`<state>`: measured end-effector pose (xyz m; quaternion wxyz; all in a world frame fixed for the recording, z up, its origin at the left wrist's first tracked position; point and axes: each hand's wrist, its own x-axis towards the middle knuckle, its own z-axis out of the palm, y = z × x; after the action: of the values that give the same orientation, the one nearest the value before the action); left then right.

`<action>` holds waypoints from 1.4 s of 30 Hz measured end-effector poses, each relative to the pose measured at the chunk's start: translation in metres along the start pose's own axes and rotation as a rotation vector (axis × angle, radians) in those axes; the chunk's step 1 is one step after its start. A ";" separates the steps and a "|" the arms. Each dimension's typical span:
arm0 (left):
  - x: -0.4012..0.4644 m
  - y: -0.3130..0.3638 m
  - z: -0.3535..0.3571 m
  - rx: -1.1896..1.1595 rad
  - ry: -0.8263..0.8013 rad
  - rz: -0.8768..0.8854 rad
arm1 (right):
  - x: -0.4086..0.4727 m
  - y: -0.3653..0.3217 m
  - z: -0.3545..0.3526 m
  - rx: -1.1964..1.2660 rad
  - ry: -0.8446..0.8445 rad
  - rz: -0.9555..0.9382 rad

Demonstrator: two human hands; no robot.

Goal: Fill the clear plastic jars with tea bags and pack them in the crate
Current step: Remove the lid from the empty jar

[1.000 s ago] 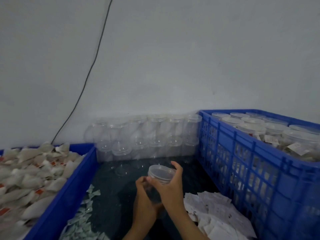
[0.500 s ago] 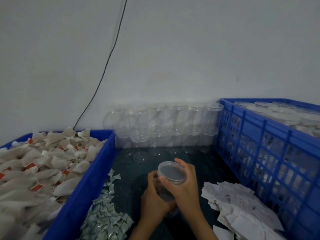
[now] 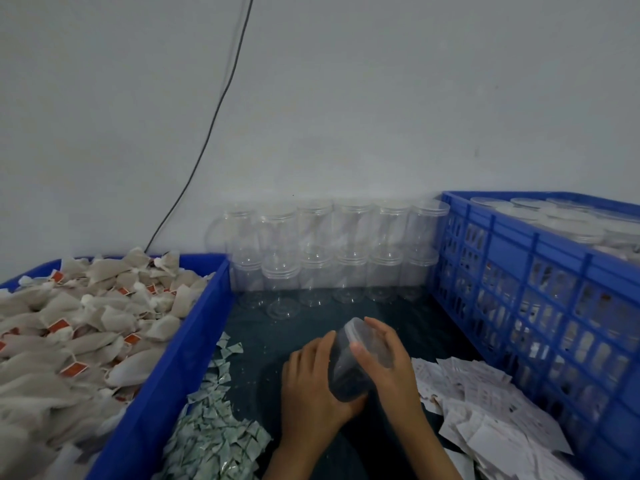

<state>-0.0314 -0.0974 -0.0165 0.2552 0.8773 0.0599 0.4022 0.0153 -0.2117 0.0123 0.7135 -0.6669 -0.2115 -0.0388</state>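
Tilted since the earlier frame, one lidded jar (image 3: pixel 360 362) now points its lid toward 1 o'clock. Its base is gripped by the left hand (image 3: pixel 311 382); its lid is clasped by the right hand (image 3: pixel 384 358). Two blue crates (image 3: pixel 512 258) flank it at 3 and 9 o'clock, with dark table (image 3: pixel 277 327) free between.

pale wall (image 3: pixel 381 98), black cable (image 3: pixel 221 98)

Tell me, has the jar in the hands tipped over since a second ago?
Yes. The jar stood upright a second ago; now it leans, lid end toward the stacked empty jars at the wall, held by the left hand and right hand.
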 end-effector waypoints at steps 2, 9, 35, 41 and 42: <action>0.002 0.002 0.000 0.067 0.002 0.084 | 0.002 -0.001 -0.003 0.009 0.067 0.026; 0.001 -0.010 -0.009 -0.272 -0.221 -0.063 | -0.002 -0.009 -0.007 -0.002 -0.049 -0.088; -0.006 -0.020 -0.013 -0.272 -0.140 -0.111 | -0.006 0.007 0.010 0.280 -0.081 0.105; -0.006 -0.021 -0.013 -0.290 -0.161 -0.121 | -0.006 0.013 0.008 0.367 -0.083 0.085; -0.006 -0.022 -0.013 -0.359 -0.182 -0.141 | -0.006 0.012 0.007 0.394 -0.111 0.094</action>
<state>-0.0426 -0.0748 -0.0242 0.4394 0.8440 0.0250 0.3065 0.0126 -0.2053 -0.0010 0.8182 -0.5249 -0.2228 0.0735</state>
